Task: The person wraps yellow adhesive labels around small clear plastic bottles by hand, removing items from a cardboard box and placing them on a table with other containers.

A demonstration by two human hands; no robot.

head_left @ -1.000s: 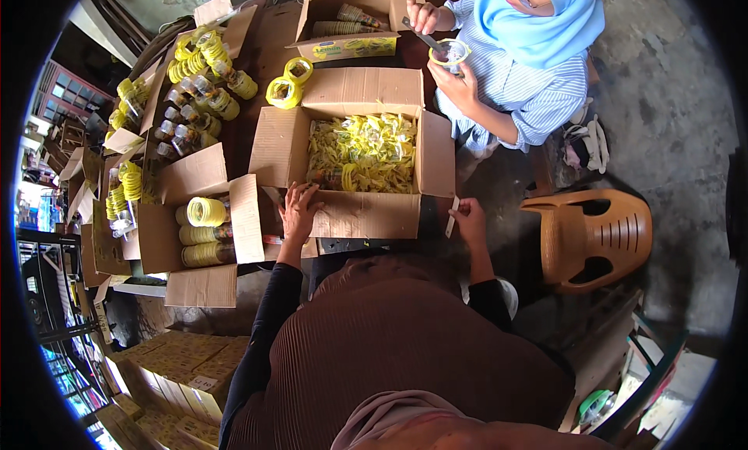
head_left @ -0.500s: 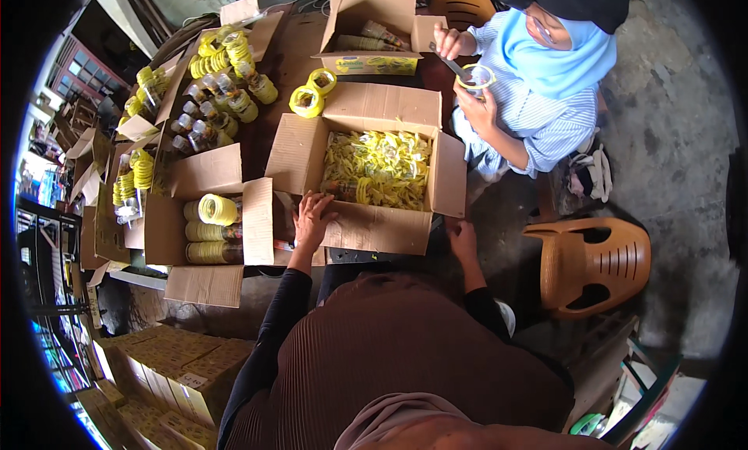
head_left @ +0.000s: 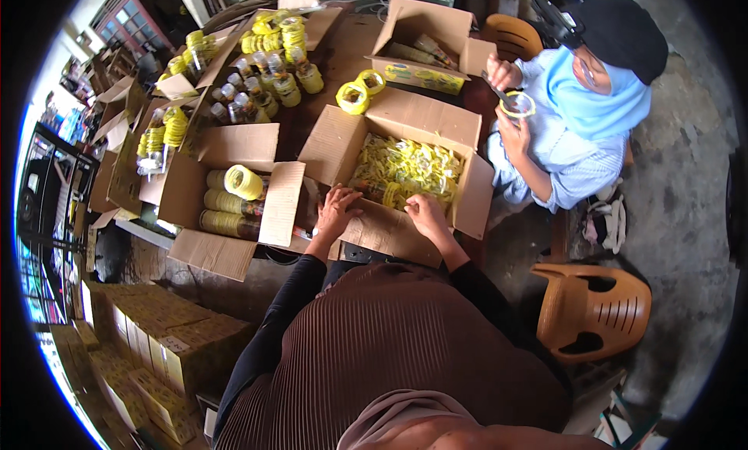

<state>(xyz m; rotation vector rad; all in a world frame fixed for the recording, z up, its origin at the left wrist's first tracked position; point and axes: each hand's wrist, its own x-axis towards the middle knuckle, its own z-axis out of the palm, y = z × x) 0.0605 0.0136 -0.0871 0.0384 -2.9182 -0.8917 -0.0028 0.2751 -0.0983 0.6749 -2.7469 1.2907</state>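
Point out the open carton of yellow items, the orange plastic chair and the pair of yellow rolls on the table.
open carton (head_left: 460, 130), head view, on its far flap.
orange plastic chair (head_left: 596, 314), head view, on its seat.
yellow rolls (head_left: 352, 97), head view, on the nearer roll.

Grey concrete floor, orange plastic chair (daylit).

the middle box stands just ahead of the person, both hands on its near edge: left hand at the near left corner, right hand to its right. packets lie in that box. left of it, touching, an open box holds rolls. two rolls sit on its far flap. behind it, another box. far left of it, jars in cartons. right of it sits a co-worker; near right, well apart, a chair.
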